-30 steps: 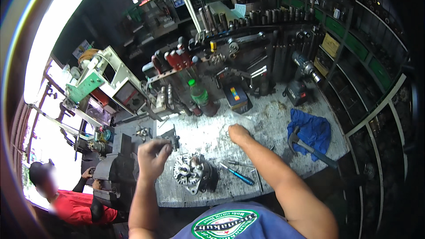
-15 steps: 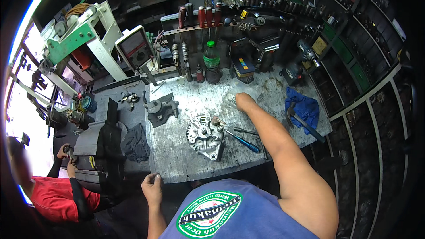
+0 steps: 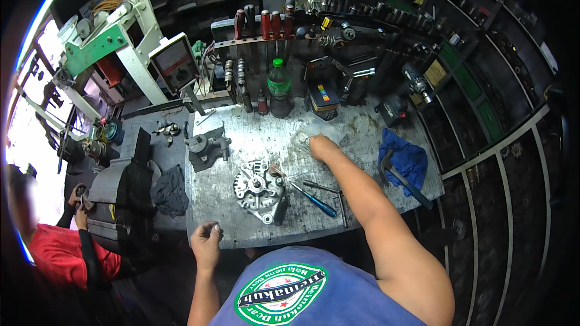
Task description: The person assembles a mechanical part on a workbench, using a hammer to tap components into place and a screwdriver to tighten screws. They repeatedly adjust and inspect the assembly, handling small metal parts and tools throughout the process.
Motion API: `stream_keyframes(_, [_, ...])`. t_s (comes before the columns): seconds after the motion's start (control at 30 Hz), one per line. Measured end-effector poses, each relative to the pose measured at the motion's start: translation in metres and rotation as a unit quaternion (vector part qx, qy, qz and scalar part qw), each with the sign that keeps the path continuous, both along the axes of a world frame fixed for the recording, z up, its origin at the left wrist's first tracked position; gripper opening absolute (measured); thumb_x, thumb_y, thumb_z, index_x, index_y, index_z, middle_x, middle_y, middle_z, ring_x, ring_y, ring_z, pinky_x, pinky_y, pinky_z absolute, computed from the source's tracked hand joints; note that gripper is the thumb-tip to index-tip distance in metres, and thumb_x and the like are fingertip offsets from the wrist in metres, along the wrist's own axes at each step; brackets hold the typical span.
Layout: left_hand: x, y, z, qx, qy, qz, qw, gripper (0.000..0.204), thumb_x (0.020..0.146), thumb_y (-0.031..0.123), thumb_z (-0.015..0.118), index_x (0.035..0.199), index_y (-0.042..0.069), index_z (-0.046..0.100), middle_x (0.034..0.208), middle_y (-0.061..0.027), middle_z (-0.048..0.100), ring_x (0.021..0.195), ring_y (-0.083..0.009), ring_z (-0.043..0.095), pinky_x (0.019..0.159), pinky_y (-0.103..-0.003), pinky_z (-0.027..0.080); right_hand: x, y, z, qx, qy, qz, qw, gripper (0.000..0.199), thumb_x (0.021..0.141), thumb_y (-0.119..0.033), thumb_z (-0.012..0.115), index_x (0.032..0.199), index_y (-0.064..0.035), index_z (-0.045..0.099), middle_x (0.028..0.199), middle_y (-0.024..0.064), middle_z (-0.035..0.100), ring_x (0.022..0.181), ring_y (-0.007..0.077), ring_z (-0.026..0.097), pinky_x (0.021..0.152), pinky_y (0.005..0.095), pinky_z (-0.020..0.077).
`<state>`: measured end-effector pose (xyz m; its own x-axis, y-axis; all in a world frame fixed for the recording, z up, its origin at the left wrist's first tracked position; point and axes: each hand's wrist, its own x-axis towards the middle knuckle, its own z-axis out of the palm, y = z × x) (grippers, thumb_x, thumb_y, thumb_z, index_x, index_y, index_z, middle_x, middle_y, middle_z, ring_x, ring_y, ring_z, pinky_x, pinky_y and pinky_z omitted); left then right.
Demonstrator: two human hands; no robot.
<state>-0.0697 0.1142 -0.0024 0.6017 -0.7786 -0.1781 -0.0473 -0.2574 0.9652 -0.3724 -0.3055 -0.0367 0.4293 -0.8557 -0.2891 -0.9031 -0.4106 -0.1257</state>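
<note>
While the right hand (image 3: pixel 320 147) reaches across the metal surface (image 3: pixel 362 130) and closes its fingers on a crumpled clear plastic bag (image 3: pixel 314 133) near the far edge, the left hand (image 3: pixel 206 242) hangs at the near edge, fingertips loosely curled together — whether it pinches some small part cannot be told. Seen from the head camera, an alternator housing (image 3: pixel 261 188) lies between the two hands, near the middle of the surface, apart from both. A blue-handled screwdriver (image 3: pixel 315 200) rests just beside it, and a second grey casting (image 3: pixel 206 148) sits further back on the left. A blue rag (image 3: pixel 406 152) with a hammer (image 3: pixel 403 178) across it lies at the right end. Judging by the loose parts, the unit seems partly dismantled — the work looks well short of finished. Another person in a red shirt (image 3: pixel 57 259) works at lower left.
</note>
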Motion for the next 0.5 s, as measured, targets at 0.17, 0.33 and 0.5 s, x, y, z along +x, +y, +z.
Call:
stream_keyframes(0.17, [-0.037,-0.011,0.006,-0.004,-0.003,0.005,1.000,0.017,0.105,0.007,0.075,0.116,-0.006,0.076,0.095,-0.0067,0.077,0.083,-0.0115,0.072,0.076,-0.029,0.060,-0.005,-0.006,0.002,-0.011,-0.011,0.049,0.999,0.027,0.091,-0.006,0.069,0.113,0.0013,0.084,0.120,0.0283,0.080,0.113,0.0442,0.078,0.099,0.0522,0.0632])
stream_keyframes(0.33, [-0.055,-0.028,0.045,-0.065,-0.103,0.045,0.992,0.017,0.105,0.003,0.074,0.119,-0.006,0.076,0.101,-0.0090,0.079,0.092,-0.0146,0.074,0.084,-0.033,0.061,-0.023,0.008,0.035,-0.075,-0.139,0.007,0.987,0.024,0.090,-0.009,0.071,0.109,0.0038,0.078,0.114,0.0287,0.079,0.108,0.0459,0.078,0.094,0.0521,0.0629])
stream_keyframes(0.5, [-0.076,-0.043,0.108,-0.200,-0.395,-0.057,0.895,0.036,0.085,-0.002,0.081,0.121,0.001,0.077,0.118,-0.0189,0.078,0.106,-0.0344,0.078,0.091,-0.039,0.062,-0.054,0.099,0.126,-0.019,-0.401,0.016,0.916,0.021,0.095,-0.016,0.075,0.105,0.0025,0.072,0.098,0.0252,0.077,0.092,0.0462,0.076,0.086,0.0525,0.0617])
